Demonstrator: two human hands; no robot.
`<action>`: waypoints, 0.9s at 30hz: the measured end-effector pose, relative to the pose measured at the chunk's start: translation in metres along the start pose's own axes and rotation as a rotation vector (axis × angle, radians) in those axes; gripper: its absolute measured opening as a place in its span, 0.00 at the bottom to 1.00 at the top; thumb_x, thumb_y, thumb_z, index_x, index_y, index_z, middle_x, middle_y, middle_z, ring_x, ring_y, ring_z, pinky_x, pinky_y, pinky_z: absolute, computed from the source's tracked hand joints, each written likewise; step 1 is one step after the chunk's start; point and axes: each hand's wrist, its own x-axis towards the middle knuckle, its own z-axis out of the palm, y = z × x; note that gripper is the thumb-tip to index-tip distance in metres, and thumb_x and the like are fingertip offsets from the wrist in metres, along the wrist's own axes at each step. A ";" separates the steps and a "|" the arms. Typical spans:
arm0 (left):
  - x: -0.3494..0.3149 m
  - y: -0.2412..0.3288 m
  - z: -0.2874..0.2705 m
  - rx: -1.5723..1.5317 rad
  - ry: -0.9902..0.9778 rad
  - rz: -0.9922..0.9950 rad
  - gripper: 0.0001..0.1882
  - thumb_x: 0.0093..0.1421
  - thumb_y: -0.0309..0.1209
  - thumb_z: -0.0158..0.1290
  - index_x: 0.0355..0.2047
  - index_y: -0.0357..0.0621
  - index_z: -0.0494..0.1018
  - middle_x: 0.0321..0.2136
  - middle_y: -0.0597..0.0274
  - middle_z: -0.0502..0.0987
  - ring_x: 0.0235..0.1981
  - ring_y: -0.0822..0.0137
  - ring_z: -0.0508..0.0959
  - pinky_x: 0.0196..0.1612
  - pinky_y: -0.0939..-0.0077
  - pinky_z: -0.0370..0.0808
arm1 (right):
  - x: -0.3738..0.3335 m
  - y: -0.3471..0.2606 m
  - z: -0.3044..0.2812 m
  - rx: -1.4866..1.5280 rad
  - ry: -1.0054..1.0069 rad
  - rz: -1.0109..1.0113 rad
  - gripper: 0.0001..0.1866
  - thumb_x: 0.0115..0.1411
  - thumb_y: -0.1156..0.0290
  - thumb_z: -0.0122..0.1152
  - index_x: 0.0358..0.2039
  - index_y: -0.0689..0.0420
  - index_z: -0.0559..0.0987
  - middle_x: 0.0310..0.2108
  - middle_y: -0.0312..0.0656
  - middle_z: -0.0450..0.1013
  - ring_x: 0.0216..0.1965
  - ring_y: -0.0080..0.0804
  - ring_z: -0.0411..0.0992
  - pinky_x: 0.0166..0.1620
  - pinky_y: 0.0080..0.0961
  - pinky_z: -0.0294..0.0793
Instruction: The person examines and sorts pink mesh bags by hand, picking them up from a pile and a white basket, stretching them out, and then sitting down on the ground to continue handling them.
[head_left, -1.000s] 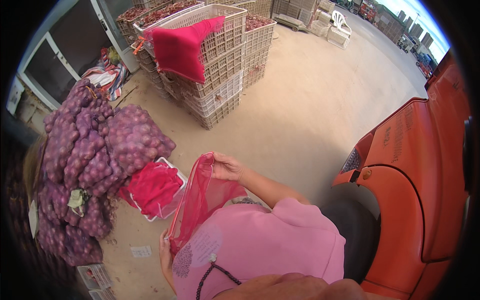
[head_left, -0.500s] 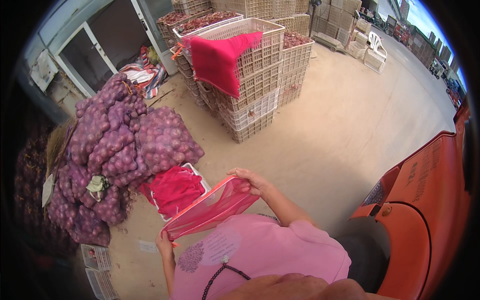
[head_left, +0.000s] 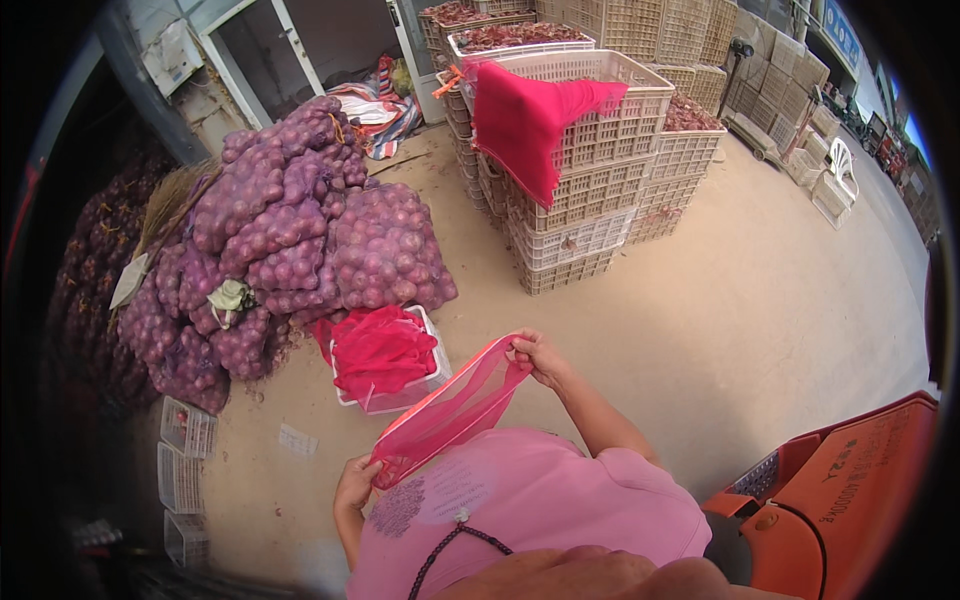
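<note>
A sheer pink-red mesh bag (head_left: 455, 415) with an orange-red edge is stretched out in front of my chest. My left hand (head_left: 357, 482) grips its lower left end, and my right hand (head_left: 537, 358) pinches its upper right corner. Just past the bag, a white plastic basket (head_left: 437, 352) stands on the floor, heaped with more folded pink-red mesh bags (head_left: 385, 350). Behind that basket lies a pile of purple mesh sacks full of red onions (head_left: 385, 245).
Stacked beige plastic crates (head_left: 590, 195) stand ahead, a red mesh cloth (head_left: 515, 130) draped over one. An orange machine (head_left: 850, 480) is close on my right. Small baskets (head_left: 180, 475) sit at the left. A white chair (head_left: 840, 165) stands far right.
My view has swung left, so the scene sits further right in the picture. Both hands keep hold of the mesh bag, which now hangs more upright and slightly apart from the basket.
</note>
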 end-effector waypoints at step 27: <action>-0.131 0.006 -0.030 0.326 0.505 -0.078 0.18 0.59 0.38 0.50 0.46 0.42 0.69 0.39 0.57 0.72 0.39 0.66 0.73 0.42 0.68 0.71 | 0.052 0.059 0.158 0.578 -0.851 0.406 0.07 0.62 0.70 0.50 0.39 0.57 0.73 0.29 0.35 0.71 0.26 0.24 0.65 0.30 0.19 0.66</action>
